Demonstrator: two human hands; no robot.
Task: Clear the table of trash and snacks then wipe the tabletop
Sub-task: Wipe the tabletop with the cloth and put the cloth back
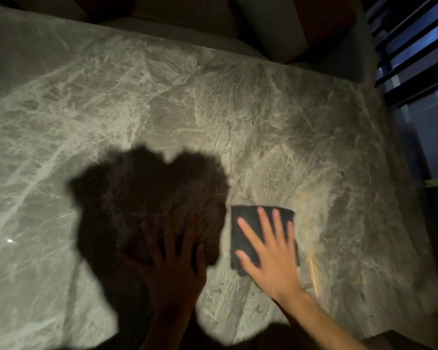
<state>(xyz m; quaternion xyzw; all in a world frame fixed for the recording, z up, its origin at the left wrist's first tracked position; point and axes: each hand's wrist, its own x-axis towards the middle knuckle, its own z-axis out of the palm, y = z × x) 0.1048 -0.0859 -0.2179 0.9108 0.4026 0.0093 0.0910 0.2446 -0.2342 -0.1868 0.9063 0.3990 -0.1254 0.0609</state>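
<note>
A dim room surrounds a broad grey marble tabletop with pale veins [162, 102], lit from above so that a dark shadow of the person's head falls across its near middle. Past the far edge stand upholstered seats with a grey cushion [271, 29], and dark slats with a bluish glow behind them [415, 46] fill the right side.

No trash or snacks show anywhere on the stone in this view, so the clearing part looks finished, as far as the picture reaches. The wiping is under way. A dark grey square folded cloth [248, 231] lies flat on the near right part of the tabletop, and the right hand [271, 253] presses on it with straight, spread fingers, palm down, covering the cloth's right and near portions. The hand is blurred, which suggests a stroke in progress. The left hand [172, 269] rests flat on the bare stone just beside the cloth, inside the shadow, fingers straight and spread too, apparently bracing.

Whether any part of the surface has been wiped cannot be told; no damp trail shows clearly. The far and left stretches likely remain to be covered.
</note>
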